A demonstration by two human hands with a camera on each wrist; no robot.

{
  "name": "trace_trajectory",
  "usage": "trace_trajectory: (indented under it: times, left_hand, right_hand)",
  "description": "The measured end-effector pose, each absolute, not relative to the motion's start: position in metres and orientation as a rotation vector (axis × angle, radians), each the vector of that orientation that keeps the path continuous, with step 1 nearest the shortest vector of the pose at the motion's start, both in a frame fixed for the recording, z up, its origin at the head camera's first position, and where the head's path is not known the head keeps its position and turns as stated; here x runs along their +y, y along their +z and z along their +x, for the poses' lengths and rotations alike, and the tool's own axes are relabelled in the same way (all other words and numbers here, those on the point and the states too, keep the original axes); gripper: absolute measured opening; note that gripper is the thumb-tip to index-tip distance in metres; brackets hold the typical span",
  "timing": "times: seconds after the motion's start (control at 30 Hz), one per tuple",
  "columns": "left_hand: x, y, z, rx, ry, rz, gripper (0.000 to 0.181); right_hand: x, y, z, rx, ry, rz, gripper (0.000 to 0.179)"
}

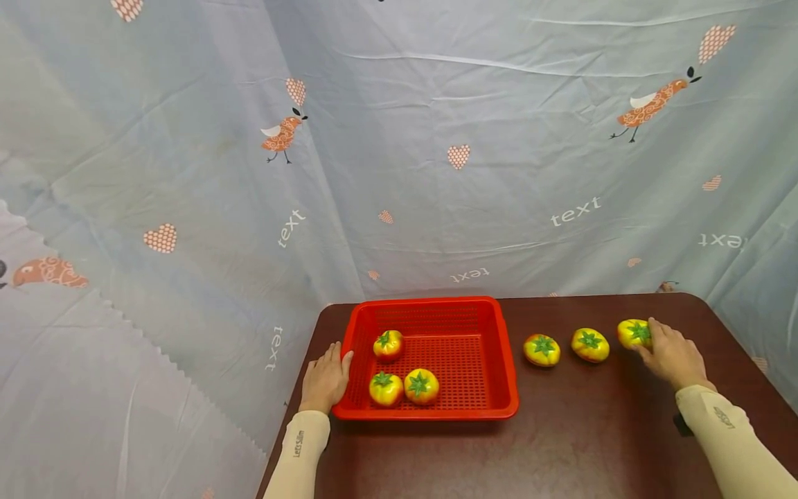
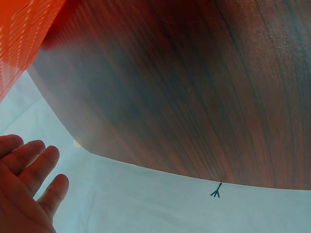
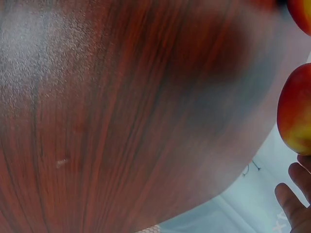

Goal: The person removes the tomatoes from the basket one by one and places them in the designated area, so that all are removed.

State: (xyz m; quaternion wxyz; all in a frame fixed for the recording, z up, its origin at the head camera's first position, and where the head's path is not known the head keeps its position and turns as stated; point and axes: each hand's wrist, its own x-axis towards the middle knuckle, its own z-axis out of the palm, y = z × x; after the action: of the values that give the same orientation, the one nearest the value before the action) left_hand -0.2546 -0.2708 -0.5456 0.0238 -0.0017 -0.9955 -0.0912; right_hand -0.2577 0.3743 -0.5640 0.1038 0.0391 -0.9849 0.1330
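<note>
My left hand (image 1: 325,378) lies at the left side of a red plastic basket (image 1: 508,374), its thumb at the rim. In the left wrist view its fingers (image 2: 39,170) are extended and spread. Inside the basket sit three yellow-red tomatoes with green star-shaped tops, one tomato (image 1: 388,345) behind the other two. At the far right, my right hand (image 1: 675,357) holds the right end of another tomato (image 1: 632,333) between thumb and fingers. The right wrist view shows this tomato (image 3: 296,110) just above several fingertips; the thumb is hidden there.
Between the basket and my right hand, two more tomatoes, a left one (image 1: 542,351) and a right one (image 1: 590,345), lie in a row on the dark brown table (image 1: 580,436). A pale patterned curtain (image 1: 424,208) hangs behind the table and along its left side.
</note>
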Motion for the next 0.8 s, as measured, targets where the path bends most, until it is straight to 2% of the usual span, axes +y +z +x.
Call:
trace_trajectory:
  times: [0.8]
  left_hand:
    - [-0.2710, -0.5448, -0.2542, -3.096, -0.282, -0.005, 0.061]
  right_hand:
    - [0.3718, -0.5747, -0.2544, -3.014, 0.486, 0.032, 0.075]
